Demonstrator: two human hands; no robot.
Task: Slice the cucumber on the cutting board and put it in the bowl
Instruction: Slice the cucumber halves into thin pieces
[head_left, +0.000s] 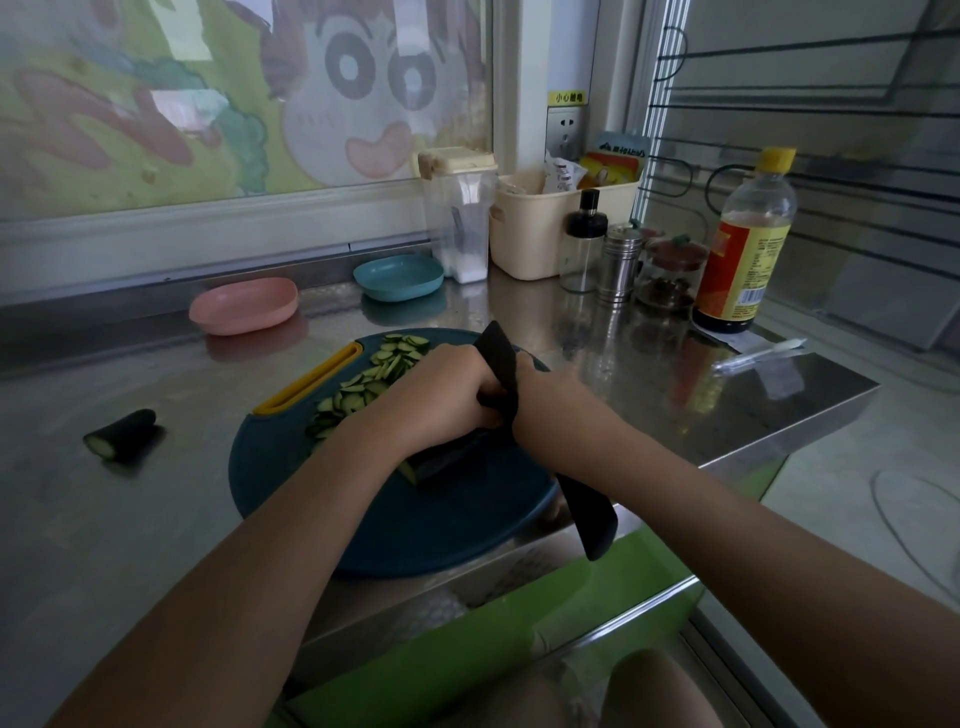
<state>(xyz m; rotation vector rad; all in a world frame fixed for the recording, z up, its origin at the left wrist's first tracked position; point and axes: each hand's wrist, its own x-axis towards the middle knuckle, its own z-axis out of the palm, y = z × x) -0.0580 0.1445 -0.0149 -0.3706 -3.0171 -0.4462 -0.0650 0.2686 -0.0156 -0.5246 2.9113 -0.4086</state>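
The cucumber (441, 462), a dark-skinned length with its pale cut face turned to the near left, lies across the middle of the cutting board (311, 467). The left hand (441, 400) arches over it with fingers curled down onto the skin. We read this as pinning the piece against rolling while keeping the fingertips tucked back from the edge.

The knife (501, 358) stands just beside that hand, its dark blade tilted up and away, and its lower end shows beneath the right forearm. The right hand (540, 387) is closed round the knife, though most of its fingers are hidden from us. We judge the slicing well advanced but unfinished.

The slices (374, 374) lie in a loose band toward the board's far edge, beside the yellow handle slot (311, 384). There they are clear of the cutting zone, which leaves room for the blade. None is in a bowl yet.

A cut-off end piece (122, 434) lies on the counter (130, 519) to the left of the board and apart from it, probably a discard. The board itself sits at the counter's near edge, within easy reach.

A pink bowl (244, 304) and a teal bowl (399, 275) stand at the far edge, near the board; we cannot tell which is intended. Condiments crowd the far right corner: a cream basket (545, 228), a clear container (460, 218), a metal shaker (618, 260) and a sauce bottle (743, 244).
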